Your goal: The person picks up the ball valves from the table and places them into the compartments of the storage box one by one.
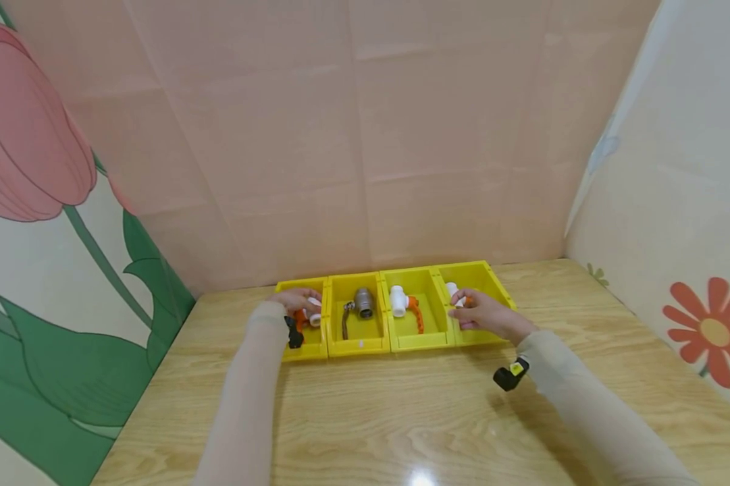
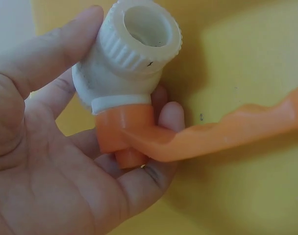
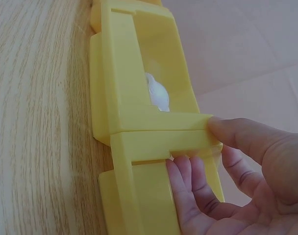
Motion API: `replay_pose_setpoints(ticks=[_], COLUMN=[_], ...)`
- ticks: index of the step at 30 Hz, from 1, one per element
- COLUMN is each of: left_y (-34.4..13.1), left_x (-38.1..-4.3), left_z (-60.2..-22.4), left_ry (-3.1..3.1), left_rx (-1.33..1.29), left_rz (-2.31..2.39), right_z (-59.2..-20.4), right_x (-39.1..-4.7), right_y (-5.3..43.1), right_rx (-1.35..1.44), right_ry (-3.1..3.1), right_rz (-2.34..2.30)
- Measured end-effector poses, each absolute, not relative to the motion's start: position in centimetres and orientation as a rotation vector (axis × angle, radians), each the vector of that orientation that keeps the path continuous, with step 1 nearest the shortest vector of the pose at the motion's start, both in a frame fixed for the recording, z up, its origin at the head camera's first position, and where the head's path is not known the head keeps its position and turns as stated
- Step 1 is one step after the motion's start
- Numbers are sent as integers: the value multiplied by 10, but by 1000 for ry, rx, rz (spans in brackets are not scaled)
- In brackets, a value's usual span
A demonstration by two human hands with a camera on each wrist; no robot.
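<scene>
Gripping white-and-orange valve (image 2: 127, 98) in left hand (image 2: 56, 161), right hand (image 3: 237, 181) fingers relaxed inside end bin (image 3: 139, 142)

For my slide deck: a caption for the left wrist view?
Left hand holds a white valve with an orange handle over a yellow bin.

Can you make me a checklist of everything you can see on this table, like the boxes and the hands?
Surface: wooden table, light grain, glare spot near the front edge.
Job's things: four yellow bins in a row; white valve with orange handle in the left hand; another in the third bin; a third in the rightmost bin; metal valve in the second bin.
Clutter: nothing seen.
Hands: left hand grips its valve; right hand in the rightmost bin, thumb on the rim.
Cables: nothing seen.
Surroundings: pink backdrop, flower-painted side panels.
</scene>
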State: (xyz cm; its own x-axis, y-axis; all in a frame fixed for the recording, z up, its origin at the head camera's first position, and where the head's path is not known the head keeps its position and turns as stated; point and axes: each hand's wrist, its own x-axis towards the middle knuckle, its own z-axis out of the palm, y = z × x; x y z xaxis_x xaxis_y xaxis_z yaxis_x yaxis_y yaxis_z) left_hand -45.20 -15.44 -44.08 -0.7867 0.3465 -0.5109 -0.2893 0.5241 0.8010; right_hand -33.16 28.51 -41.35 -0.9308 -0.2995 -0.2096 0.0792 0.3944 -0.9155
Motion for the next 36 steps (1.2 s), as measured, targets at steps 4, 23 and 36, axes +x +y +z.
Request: replay_pose_setpoints(ticks=[4,23,36], left_y=[-154,-157,-140], left_x=[-448,-465,-411], left_z=[-437,-459,-407], left_ry=[2100,2105,2256], left_rx=[53,43,-17], left_rz=[1275,1325,1247], right_z=[-412,-410,-410], right_x=[-331,-328,-328], right_y=[284,284,283], right_rx=[-194,-215,-209], right_ry=[2311,2305,2312], right_rz=[-1547,-1541,-1536])
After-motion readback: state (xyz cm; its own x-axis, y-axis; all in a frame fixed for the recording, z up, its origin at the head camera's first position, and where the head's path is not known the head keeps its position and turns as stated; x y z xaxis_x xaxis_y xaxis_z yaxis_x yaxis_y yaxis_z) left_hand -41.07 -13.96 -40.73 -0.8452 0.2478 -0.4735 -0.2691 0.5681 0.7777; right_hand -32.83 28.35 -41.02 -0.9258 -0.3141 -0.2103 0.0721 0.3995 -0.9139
